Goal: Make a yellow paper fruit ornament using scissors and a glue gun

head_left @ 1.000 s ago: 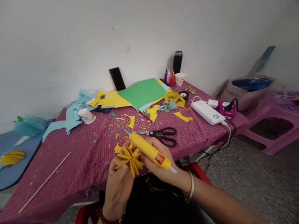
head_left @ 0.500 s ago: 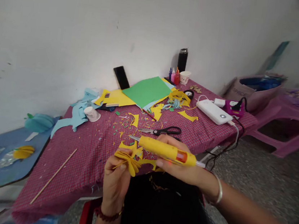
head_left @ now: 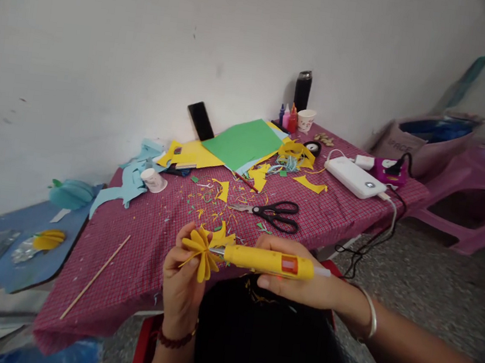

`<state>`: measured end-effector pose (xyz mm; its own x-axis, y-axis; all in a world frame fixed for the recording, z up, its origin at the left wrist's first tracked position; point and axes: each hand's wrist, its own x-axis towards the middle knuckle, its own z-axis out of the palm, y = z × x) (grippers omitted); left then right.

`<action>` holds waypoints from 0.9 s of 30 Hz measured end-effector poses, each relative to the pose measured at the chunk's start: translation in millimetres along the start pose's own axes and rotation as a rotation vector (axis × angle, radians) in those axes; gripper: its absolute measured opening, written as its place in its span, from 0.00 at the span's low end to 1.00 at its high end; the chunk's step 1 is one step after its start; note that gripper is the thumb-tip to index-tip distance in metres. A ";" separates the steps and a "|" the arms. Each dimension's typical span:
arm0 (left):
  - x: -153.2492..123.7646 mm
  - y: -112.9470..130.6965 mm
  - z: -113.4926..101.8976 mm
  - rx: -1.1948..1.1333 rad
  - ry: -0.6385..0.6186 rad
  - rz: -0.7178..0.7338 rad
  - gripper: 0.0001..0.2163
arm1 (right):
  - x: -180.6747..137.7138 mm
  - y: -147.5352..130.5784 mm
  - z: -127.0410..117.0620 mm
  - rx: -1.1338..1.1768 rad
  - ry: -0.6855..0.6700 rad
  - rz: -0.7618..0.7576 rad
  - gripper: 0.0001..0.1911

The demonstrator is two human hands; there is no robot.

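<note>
My left hand pinches a yellow paper flower-like piece whose folded petals fan out around a centre. In my right hand is a yellow glue gun, held level with a clear glue stick poking out at its back. Its metal nozzle points left and reaches the middle of the yellow piece; whether it touches I cannot tell. Beyond my hands, black-handled scissors lie on the checked cloth among yellow paper scraps.
At the back lie green paper and a phone. A white power bank with cables sits right. A paper cup and a wooden stick are left. A blue board holds a yellow paper pumpkin.
The glue gun's nozzle has come to the centre of the yellow paper piece. My left hand has turned the piece so its petals face the nozzle. The view has shifted slightly.
</note>
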<state>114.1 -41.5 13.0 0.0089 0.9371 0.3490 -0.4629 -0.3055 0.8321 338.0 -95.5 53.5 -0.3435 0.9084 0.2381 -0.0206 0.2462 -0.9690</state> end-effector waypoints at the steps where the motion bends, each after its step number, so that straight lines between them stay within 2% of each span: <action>1: 0.1 0.5 0.9 0.001 -0.003 0.003 0.06 | -0.2 0.3 0.2 0.007 -0.004 0.009 0.12; 10: -0.4 1.7 0.3 0.065 -0.053 0.018 0.05 | -1.3 -1.3 -0.7 -0.012 -0.025 0.041 0.12; 16: -1.1 1.0 -0.1 -0.004 -0.050 0.003 0.04 | -0.2 -1.9 -0.8 -0.042 -0.051 0.023 0.11; 27: -3.0 -0.4 -1.1 -0.045 -0.018 -0.034 0.06 | -2.5 5.6 3.7 -0.130 0.037 -0.093 0.10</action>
<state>113.3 -44.0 11.2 0.0410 0.9433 0.3293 -0.5013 -0.2657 0.8235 335.3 -97.6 47.2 -0.3108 0.8908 0.3314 0.0717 0.3697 -0.9264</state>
